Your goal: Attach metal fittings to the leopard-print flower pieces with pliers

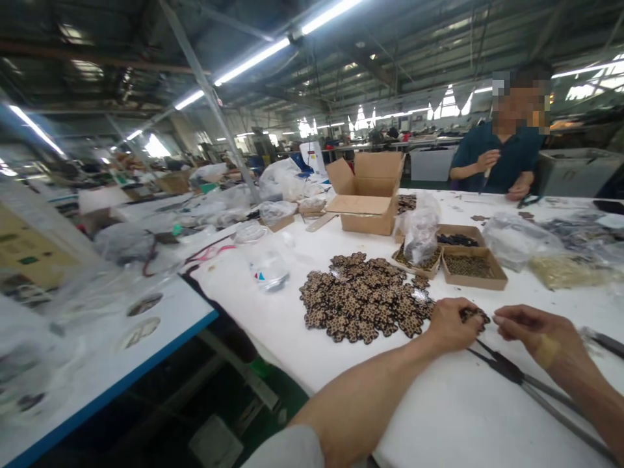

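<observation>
At the white table | I'm pinching one spotted piece, left hand | right hand: can't tell | big pile is sitting nearby, maybe left, maybe done

The left forearm slants up from a pale sleeve at bottom center, its hand palm down, fingers curled, right of center. Opposite, just apart, the right hand reaches in from the lower right, thumb and fingers extended leftward, a yellowish patch near the base of the thumb.
</observation>
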Demonstrator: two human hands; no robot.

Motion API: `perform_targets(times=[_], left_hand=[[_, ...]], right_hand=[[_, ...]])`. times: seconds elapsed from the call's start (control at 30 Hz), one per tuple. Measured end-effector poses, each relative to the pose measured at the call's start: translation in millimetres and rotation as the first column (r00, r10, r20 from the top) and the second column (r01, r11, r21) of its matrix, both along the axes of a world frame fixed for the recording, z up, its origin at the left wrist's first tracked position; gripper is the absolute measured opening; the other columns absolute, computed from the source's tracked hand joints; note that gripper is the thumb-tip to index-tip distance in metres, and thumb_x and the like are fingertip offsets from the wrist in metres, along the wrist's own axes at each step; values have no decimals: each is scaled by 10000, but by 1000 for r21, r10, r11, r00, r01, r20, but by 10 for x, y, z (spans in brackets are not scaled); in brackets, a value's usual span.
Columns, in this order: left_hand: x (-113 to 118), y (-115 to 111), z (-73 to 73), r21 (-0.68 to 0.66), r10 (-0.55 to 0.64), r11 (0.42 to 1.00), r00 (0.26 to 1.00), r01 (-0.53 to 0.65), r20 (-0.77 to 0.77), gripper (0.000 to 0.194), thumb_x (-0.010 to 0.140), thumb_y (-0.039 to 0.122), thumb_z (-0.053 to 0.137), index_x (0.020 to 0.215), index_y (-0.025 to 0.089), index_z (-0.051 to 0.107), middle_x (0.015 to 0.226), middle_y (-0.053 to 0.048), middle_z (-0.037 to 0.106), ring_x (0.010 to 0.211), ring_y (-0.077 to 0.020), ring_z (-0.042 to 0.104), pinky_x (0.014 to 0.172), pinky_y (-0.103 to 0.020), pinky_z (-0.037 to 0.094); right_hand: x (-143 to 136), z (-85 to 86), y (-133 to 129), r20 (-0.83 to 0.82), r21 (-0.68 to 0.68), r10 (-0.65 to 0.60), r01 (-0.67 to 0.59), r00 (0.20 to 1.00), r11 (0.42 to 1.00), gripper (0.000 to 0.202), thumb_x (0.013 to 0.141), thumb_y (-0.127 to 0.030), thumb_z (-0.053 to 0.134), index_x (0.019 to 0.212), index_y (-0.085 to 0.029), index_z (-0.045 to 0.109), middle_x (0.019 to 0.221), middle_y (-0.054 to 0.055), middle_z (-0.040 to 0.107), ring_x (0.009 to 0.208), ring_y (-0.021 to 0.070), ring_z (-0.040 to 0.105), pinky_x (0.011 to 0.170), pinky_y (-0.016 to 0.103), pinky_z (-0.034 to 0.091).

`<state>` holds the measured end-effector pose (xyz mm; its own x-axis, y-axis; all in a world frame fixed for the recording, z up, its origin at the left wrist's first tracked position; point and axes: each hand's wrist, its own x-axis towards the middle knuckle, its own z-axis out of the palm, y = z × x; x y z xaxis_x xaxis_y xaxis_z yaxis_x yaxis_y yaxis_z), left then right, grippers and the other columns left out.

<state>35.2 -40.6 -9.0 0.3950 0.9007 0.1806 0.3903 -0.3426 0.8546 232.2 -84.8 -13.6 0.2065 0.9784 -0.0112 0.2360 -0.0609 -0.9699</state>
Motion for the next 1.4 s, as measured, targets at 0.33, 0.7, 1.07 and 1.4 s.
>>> perform_targets(times=[0.33, 0.7, 1.07, 1.4], left_hand=[[-34, -31, -5, 19, 17, 1000, 999, -17, -30, 258, 812, 329, 652, 994, 202, 784, 868, -35, 767, 797, -168, 671, 756, -259, 521], [129, 179, -20, 107, -26, 994, 1000, 25, 15, 211, 836, 304, 627, 945, 191, 768, 817, -26, 755, 741, -159, 657, 681, -251, 494], [202, 272, -70, 142, 93, 985, 996, -94, 17, 185, 855, 298, 627, 935, 188, 753, 826, -37, 755, 773, -163, 676, 713, -254, 514], [212, 243, -56, 138, 82, 987, 997, -82, 8, 169, 853, 288, 631, 927, 193, 749, 822, -30, 758, 790, -164, 683, 733, -258, 515]], right_hand=[[-55, -16, 11, 28, -25, -23, 23, 999, 999, 442, 638, -452, 830, 964, -166, 744, 814, 87, 755, 721, 244, 713, 638, 290, 564], [41, 61, 178, 37, 82, 38, -41, 999, 996, 373, 728, -461, 771, 928, -150, 717, 745, 68, 716, 633, 198, 653, 614, 314, 540], [203, -21, 190, 567, -24, 197, -223, 800, 974, 158, 806, -322, 641, 860, -190, 708, 745, 39, 694, 651, 177, 605, 625, 274, 440], [110, 4, 165, 780, -119, 235, -232, 580, 966, 73, 842, -201, 598, 846, -175, 667, 823, 67, 690, 756, 174, 603, 660, 262, 344]])
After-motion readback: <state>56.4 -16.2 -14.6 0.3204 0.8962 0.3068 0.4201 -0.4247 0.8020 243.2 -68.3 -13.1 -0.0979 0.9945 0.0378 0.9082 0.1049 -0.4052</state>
